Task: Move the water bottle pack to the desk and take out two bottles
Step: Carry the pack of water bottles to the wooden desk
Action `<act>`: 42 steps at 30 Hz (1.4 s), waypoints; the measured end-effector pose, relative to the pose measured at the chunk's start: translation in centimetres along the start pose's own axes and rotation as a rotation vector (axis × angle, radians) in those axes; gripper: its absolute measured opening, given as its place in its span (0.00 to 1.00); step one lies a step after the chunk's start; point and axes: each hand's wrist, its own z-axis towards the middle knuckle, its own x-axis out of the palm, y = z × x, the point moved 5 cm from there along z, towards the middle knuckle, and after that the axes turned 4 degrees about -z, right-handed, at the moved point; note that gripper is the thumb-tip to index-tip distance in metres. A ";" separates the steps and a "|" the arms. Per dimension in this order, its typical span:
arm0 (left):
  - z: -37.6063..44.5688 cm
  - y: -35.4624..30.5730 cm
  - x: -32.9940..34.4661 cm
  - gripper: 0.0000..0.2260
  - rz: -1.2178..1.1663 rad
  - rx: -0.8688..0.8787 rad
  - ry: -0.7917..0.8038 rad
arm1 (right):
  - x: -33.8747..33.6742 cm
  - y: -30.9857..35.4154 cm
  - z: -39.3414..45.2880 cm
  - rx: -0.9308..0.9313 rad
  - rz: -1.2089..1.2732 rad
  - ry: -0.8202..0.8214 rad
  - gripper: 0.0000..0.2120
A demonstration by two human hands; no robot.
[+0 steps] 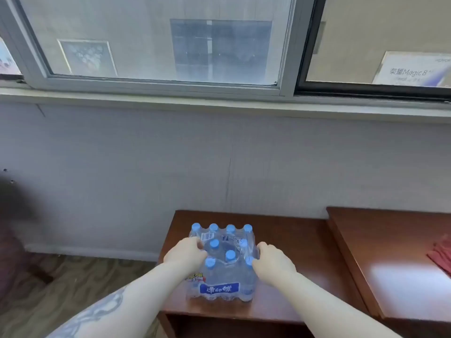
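A shrink-wrapped water bottle pack (223,272) with several blue-capped clear bottles and a blue label stands on a low dark wooden side table (292,264). The plastic wrap on top looks torn open around the middle caps. My left hand (185,256) presses against the pack's left upper side, fingers curled over the wrap. My right hand (273,263) grips the pack's right upper side. A larger wooden desk (390,264) stands just to the right, slightly higher than the side table.
A red cloth (443,254) lies at the desk's right edge. Behind runs a grey wall under a wide window (158,45). Patterned carpet (61,289) covers the floor at the left, beside a dark blurred object.
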 end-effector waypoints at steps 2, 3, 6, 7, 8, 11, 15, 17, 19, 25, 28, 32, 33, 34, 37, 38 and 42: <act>2.6 0.6 0.4 0.15 -0.008 -0.015 0.001 | 0.6 0.5 3.0 0.033 0.064 0.000 0.19; 3.7 0.9 0.8 0.15 -0.004 -0.022 0.005 | 1.1 0.7 4.3 0.045 0.086 0.010 0.20; 6.2 1.6 2.2 0.15 -0.003 -0.055 0.011 | 2.6 0.9 7.5 0.106 0.161 0.066 0.22; 7.0 2.0 2.9 0.16 0.001 -0.063 0.010 | 3.3 0.6 8.5 0.123 0.182 0.074 0.22; 7.7 2.4 3.5 0.16 0.005 -0.070 0.010 | 3.9 0.4 9.4 0.141 0.199 0.085 0.23; 10.0 3.4 5.1 0.21 -0.006 -0.072 0.031 | 5.7 -0.3 12.3 0.229 0.300 0.115 0.24; 12.2 5.3 7.1 0.31 -0.149 -0.157 0.121 | 8.3 -0.3 14.8 0.373 0.559 0.207 0.32; 12.6 6.3 8.1 0.38 -0.254 -0.223 0.144 | 9.4 -0.6 15.5 0.412 0.640 0.218 0.35; 12.8 7.1 8.9 0.45 -0.347 -0.304 0.132 | 10.4 -1.3 16.0 0.446 0.725 0.226 0.36; 12.7 8.9 10.5 0.51 -0.712 -0.534 0.177 | 11.7 -2.6 16.8 0.444 0.684 0.239 0.42; 12.4 9.1 10.4 0.46 -0.809 -0.589 0.142 | 12.1 -2.9 16.9 0.504 0.635 0.246 0.48; 12.6 9.0 10.3 0.39 -0.860 -0.619 0.108 | 12.5 -3.2 17.4 0.504 0.663 0.285 0.51; 12.7 8.9 10.4 0.34 -0.884 -0.614 0.095 | 12.5 -3.2 17.5 0.496 0.659 0.292 0.51; 12.7 8.8 10.4 0.30 -0.911 -0.614 0.079 | 12.6 -3.3 17.5 0.494 0.646 0.292 0.51; 12.3 8.6 10.5 0.22 -0.960 -0.626 0.040 | 12.7 -3.5 17.4 0.485 0.623 0.277 0.50; 12.2 8.6 10.5 0.20 -0.984 -0.630 0.038 | 12.8 -3.5 17.3 0.478 0.651 0.285 0.51; 11.6 8.9 10.8 0.14 -1.055 -0.650 0.059 | 12.9 -3.8 16.8 0.471 0.756 0.309 0.55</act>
